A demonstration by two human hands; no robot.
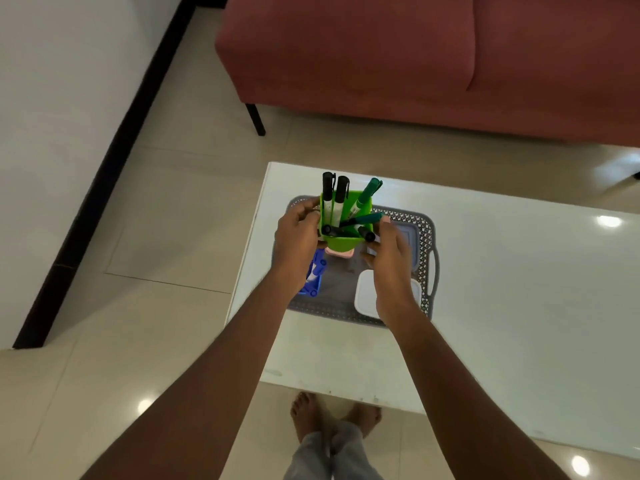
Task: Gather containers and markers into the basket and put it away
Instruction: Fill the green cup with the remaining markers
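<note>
Head view: both hands, left hand [298, 233] and right hand [389, 263], are gripping the green marker cup [341, 237] upright over the grey basket [427, 271] on the table [502, 289], keeping markers [337, 199] from spilling.

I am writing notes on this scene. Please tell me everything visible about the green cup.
The green cup looks like glossy plastic, squarish, open on top. It is upright over the grey basket; whether it rests there is unclear. The left hand grips its left side, the right hand its right. Black and green markers stand and lean inside.
</note>
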